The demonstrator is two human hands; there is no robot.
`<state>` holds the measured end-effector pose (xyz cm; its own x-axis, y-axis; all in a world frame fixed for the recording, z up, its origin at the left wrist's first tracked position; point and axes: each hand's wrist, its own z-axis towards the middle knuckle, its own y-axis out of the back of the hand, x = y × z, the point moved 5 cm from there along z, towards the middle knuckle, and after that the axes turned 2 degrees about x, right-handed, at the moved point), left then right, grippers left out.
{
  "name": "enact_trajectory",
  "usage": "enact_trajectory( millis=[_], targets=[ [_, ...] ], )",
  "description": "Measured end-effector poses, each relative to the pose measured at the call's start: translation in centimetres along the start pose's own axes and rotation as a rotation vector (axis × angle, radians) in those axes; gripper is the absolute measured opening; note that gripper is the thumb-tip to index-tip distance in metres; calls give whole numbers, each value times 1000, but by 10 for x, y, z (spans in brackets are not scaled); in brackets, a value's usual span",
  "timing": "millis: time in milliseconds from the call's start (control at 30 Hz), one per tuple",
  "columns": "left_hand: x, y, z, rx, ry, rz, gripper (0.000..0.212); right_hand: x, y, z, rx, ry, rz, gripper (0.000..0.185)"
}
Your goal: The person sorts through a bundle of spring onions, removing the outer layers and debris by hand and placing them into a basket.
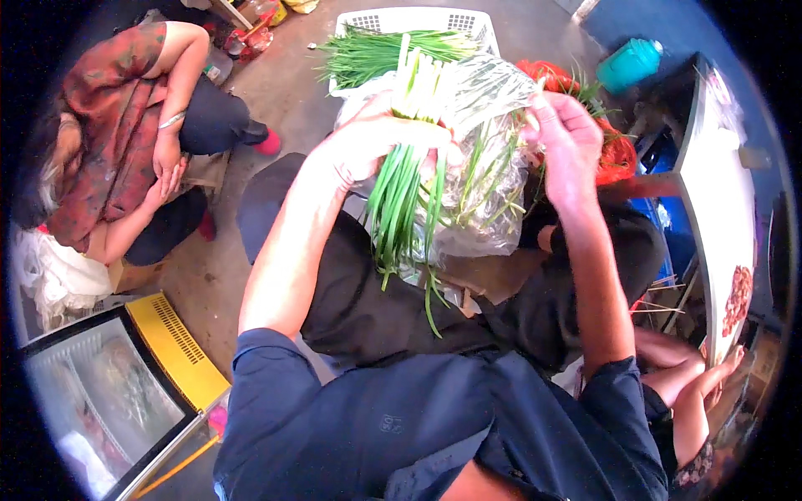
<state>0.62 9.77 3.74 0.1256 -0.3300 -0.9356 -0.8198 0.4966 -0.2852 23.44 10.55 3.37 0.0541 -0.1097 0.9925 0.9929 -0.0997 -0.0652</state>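
Observation:
My left hand (401, 134) is closed around a bunch of garlic chives (401, 194), pale stalk ends up and green leaves hanging toward my lap. To its right, the thumb and fingers of my right hand (567, 128) pinch the edge of a clear plastic film (492, 81), which stretches between the two hands. Whether a thin stem is also in that pinch, I cannot tell. Below the hands, a clear plastic bag (482, 232) lies over my knees with loose chive leaves (479, 169) on it. Behind the bunch, more chives (401, 53) lie in a white plastic basket (413, 15).
At left sits a person (119, 131) with hands together. A glass-topped yellow chest freezer (182, 351) stands lower left. Red netting (617, 153) and a teal jug (630, 66) are at right. Another person's arm (692, 407) rests by a white table (717, 188) holding small brown pieces (737, 300).

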Motion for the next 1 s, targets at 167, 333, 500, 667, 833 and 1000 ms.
enact_trajectory(
  millis=[167,333,500,667,833,1000],
  targets=[
    [-7,8,-4,56,-74,-22,23,24,82,50,-186,275,-292,25],
    [-5,14,3,51,-120,-34,26,-30,196,98,-366,77,-855,40],
    [-3,24,-4,32,-55,-71,28,-61,157,58,-241,-42,-691,28],
    [-24,31,-14,-33,-186,27,27,-86,42,-9,194,125,-857,24],
    [-18,60,-15,-116,-268,74,26,-118,-16,-52,531,295,-888,11],
    [-27,64,-32,-141,-233,20,28,-133,-27,-62,604,380,-915,12]
  ],
)
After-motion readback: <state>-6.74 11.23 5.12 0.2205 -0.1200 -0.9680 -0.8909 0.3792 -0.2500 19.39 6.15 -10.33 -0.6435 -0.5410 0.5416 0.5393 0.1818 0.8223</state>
